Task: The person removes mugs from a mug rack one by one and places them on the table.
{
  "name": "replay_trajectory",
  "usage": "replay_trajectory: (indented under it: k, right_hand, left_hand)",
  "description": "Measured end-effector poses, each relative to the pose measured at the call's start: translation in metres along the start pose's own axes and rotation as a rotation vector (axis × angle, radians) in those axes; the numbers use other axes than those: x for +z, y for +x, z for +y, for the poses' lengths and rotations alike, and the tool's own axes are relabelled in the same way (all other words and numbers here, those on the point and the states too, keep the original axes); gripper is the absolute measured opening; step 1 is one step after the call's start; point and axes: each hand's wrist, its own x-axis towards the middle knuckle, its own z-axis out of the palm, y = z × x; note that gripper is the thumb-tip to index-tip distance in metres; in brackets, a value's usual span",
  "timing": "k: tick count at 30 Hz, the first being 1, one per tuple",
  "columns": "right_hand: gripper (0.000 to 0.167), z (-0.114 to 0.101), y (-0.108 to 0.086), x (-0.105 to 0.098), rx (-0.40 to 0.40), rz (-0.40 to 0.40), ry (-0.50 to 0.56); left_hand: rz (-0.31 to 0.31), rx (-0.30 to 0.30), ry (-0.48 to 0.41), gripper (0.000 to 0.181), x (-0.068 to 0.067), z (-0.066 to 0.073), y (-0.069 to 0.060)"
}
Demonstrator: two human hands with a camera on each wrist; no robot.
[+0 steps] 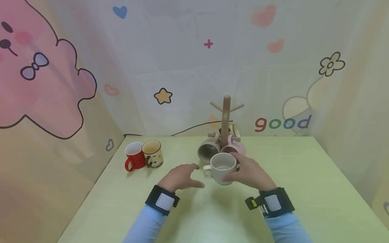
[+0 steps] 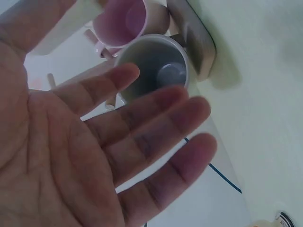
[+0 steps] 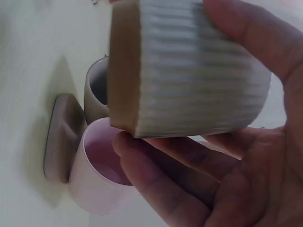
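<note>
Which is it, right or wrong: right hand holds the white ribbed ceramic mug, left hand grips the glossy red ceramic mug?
Wrong about the left hand: the head view shows it gripping nothing, while the glossy red ceramic mug stands on the pale green table. The right hand does hold the white ribbed ceramic mug.

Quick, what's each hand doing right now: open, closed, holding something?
Left hand: open, holding nothing.
Right hand: closed around the white mug, holding it.
</note>
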Motion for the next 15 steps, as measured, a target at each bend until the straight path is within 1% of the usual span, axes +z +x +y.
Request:
replay_trajectory:
  k: [3,6,9,12,15]
  right_hand:
    - [0.069,-0.003,0.001,0.005,-0.027,-0.031,-0.089]
    - [0.068,-0.005,0.001,0.009,-0.057,-0.05,-0.139]
    - [0.068,-0.005,0.002,0.012,-0.083,-0.062,-0.146]
    - [0.068,-0.005,0.002,0.015,-0.11,-0.065,-0.149]
    - [0.071,-0.005,0.002,0.016,-0.12,-0.07,-0.156]
  left_hand:
    - [-0.027,0.029,-0.013,0.068,0.0,0.002,-0.002]
    - [-0.052,0.075,-0.01,0.06,0.0,0.003,-0.002]
    - [-0.062,0.14,-0.011,0.045,0.001,0.004,-0.003]
    - [-0.063,0.209,-0.029,0.023,0.004,0.005,-0.002]
    - [-0.077,0.242,-0.064,0.015,0.007,0.005,0.0]
